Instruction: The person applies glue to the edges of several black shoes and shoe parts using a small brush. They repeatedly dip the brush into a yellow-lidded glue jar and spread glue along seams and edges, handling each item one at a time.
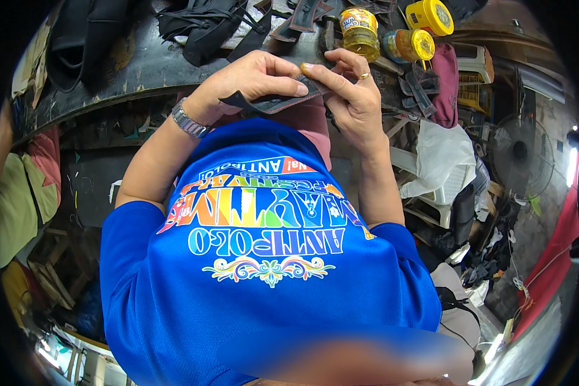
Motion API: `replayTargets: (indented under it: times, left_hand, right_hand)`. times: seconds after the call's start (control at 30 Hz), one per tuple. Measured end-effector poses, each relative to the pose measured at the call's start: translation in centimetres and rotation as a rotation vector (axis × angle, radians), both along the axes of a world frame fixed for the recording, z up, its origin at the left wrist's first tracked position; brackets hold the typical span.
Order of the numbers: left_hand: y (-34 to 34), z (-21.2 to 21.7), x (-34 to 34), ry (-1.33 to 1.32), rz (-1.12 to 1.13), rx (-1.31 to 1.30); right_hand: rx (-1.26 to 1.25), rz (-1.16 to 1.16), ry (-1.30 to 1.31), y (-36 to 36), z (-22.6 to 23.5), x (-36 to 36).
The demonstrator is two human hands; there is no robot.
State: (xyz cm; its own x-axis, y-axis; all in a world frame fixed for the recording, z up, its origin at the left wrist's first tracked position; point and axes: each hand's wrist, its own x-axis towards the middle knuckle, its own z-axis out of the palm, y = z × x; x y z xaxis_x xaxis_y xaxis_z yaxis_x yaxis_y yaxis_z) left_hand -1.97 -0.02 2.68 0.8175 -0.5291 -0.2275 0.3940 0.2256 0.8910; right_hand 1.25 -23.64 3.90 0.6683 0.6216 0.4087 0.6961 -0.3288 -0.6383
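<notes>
A dark leather-like strap piece (283, 103) with reddish stitching along its edge is held up between my hands, just off the bench's near edge. My left hand (254, 80) pinches it, thumb lying along the upper face and fingers curled. From the other side my right hand (354, 96) grips its right end; the thumb is mostly hidden. A yellow-brown smear shows on my right index fingertip, close to my left fingers. Beyond the hands, more stitched strap pieces (299, 19) and a heap of black straps (206, 29) lie on the bench.
The dark workbench (119, 80) also carries a glass jar (360, 42), a yellow-lidded jar (408, 45) and a yellow tub (430, 17) at the right. Dark strap pieces (419, 90) hang near a maroon cloth (445, 83). A white plastic chair (447, 186) and a fan (521, 154) stand to the right.
</notes>
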Motion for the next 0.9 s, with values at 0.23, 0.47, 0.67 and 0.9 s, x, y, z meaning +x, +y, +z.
replayTargets:
  times: [0.23, 0.47, 0.67, 0.9]
  left_hand:
    - [-0.1, -0.4, -0.3, 0.144, -0.044, -0.211]
    - [-0.5, -0.8, 0.1, 0.196, 0.111, -0.347]
    - [-2.9, -0.6, -0.1, -0.258, 0.655, -0.029]
    - [-3.1, -0.6, -0.4, -0.417, 0.769, 0.088]
  right_hand:
    - [0.16, 0.167, 0.143, -0.8, -0.6, 0.4]
    - [0.171, 0.116, -0.002, -1.7, 0.1, 0.6]
    - [0.512, -0.073, 0.484, 0.1, 1.8, -2.7]
    - [0.26, 0.012, 0.661, 3.2, 2.4, -5.1]
